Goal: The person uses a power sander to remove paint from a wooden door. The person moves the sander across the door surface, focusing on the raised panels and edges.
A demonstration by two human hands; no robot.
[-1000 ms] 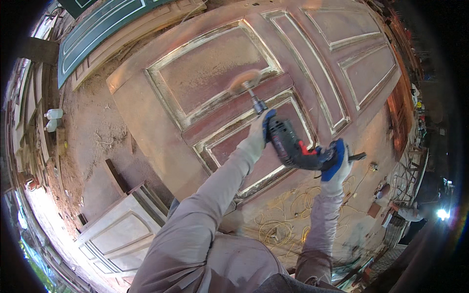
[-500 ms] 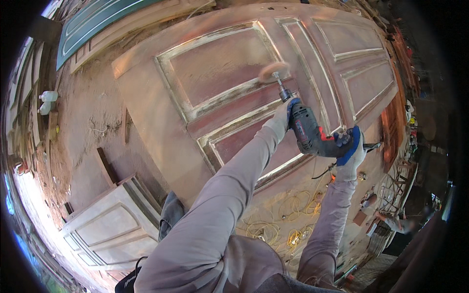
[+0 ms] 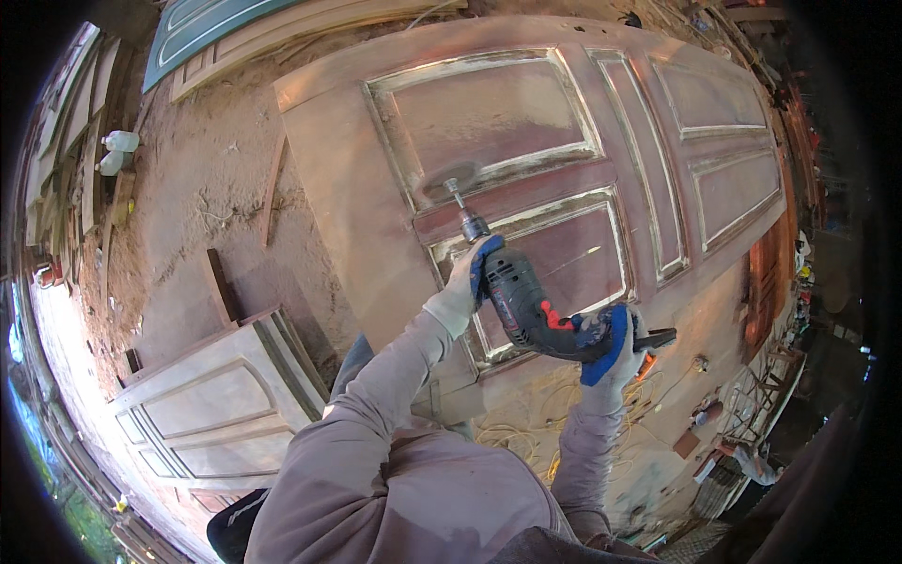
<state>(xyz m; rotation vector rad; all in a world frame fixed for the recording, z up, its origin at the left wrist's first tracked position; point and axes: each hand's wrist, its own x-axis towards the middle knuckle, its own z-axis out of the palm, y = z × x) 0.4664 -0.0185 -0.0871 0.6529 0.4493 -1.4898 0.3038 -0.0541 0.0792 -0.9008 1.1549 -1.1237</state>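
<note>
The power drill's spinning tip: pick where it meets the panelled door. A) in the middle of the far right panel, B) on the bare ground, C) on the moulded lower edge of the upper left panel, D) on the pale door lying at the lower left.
C: the power drill, held by the left hand and right hand, has its blurred tip on that moulded edge of the panelled door.

Bare earth floor is carrying everything in view. A large reddish panelled door is lying flat across it. A smaller pale panelled door is lying lower left, near a dark wood offcut. A teal door is lying at top left. Wood shavings are lying scattered beside the large door's near edge. White plastic bottles are standing at the left.
</note>
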